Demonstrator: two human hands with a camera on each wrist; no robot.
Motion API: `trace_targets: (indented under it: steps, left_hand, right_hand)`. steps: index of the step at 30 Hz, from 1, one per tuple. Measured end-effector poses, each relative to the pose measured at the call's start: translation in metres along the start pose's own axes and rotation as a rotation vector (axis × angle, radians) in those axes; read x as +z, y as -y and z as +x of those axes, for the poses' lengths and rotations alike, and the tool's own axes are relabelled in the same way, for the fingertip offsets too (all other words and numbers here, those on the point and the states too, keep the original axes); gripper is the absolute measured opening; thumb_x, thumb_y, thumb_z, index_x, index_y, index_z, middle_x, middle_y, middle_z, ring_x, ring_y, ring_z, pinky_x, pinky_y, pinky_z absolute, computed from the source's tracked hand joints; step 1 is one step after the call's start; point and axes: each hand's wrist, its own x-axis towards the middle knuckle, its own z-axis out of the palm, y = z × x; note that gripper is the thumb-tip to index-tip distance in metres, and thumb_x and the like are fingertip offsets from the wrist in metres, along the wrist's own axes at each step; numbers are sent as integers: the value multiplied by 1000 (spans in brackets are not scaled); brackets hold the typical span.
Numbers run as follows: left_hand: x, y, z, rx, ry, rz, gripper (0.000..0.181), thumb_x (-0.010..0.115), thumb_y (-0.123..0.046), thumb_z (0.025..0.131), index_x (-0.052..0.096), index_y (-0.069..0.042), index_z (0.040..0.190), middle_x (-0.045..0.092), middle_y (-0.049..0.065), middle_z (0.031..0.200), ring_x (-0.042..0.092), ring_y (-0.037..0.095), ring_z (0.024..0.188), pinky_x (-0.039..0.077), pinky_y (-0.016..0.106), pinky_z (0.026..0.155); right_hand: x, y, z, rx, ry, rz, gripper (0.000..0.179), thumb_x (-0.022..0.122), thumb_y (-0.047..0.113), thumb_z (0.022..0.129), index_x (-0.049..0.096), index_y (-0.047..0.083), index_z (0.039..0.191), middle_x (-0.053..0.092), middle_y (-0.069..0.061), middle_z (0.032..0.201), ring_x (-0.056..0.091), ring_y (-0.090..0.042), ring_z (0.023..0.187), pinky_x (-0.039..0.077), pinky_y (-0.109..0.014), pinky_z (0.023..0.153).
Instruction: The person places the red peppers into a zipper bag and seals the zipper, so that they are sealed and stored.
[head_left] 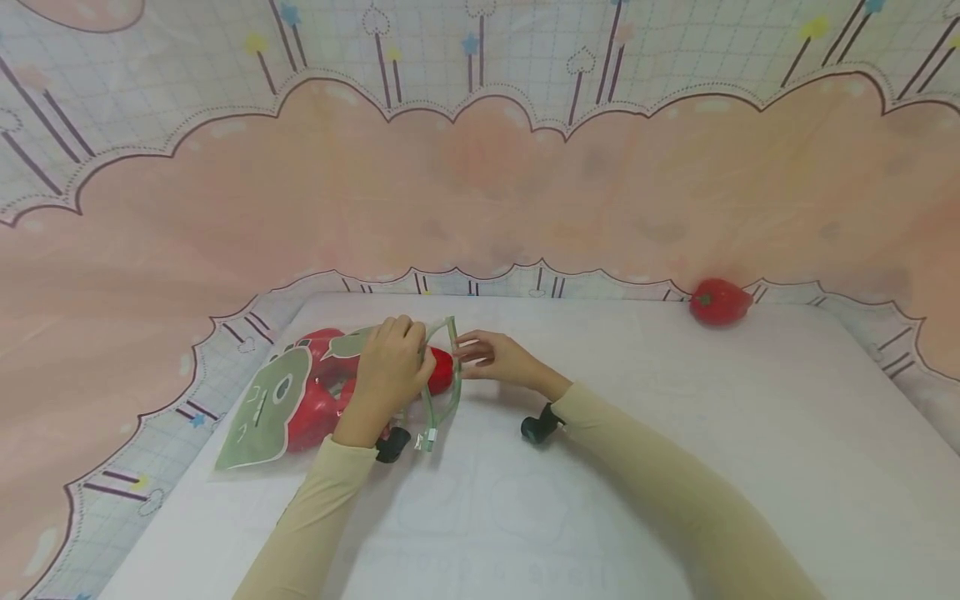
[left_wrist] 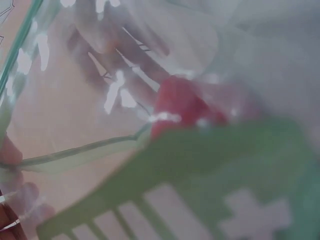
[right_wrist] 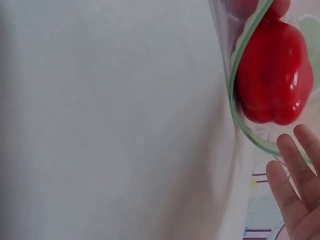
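On the left of the table lies a clear zip bag [head_left: 255,421] with green printed panels and a green rim, holding several red items. The left hand [head_left: 392,367] grips the bag's upper edge near its mouth, which gapes toward the right. Just inside the mouth sits a glossy red bell pepper [right_wrist: 275,75], also visible in the head view. The right hand [head_left: 498,358] is at the opening with fingers extended toward the pepper; in the right wrist view its fingers [right_wrist: 295,160] are straight and apart from it. Plastic glare blurs the left wrist view.
A red vegetable with a small green spot [head_left: 720,302] lies at the table's back right. The white table [head_left: 637,500] meets a patterned peach backdrop [head_left: 525,200]. Dark wrist cameras hang under both wrists.
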Motion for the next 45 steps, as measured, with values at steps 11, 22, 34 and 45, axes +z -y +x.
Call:
trace_targets:
  steps: [11,22,34,45]
  left_hand:
    - [3,2,0,4,-10,-11,11,65,-10,76,58,-3,80,55,10,76,52,24,72,46,35,67]
    - [3,1,-1,-2,4,-16,12,65,-11,76,59,-3,82,57,10,78,53,24,73,46,34,68]
    - [6,2,-2,12,-30,-30,12,65,-10,75,59,-2,81,56,11,77,53,25,72,46,35,66]
    - [7,3,-3,21,-43,-30,11,64,-10,75,57,-3,80,55,11,77,52,24,71,45,34,65]
  right_hand:
    - [-18,16,-12,27,-9,-55,63,72,12,81,43,4,136,53,-17,135,55,-30,121,47,-39,98]
    - [-49,22,-32,30,-49,-80,62,72,12,80,44,7,135,51,-15,137,52,-28,124,44,-41,101]
    - [-92,27,-65,-21,-109,-180,64,72,18,81,43,6,137,51,-17,136,53,-32,123,44,-45,100]
    - [-127,30,-98,23,-141,-201,59,70,17,82,46,7,135,51,-15,136,51,-34,125,40,-48,103]
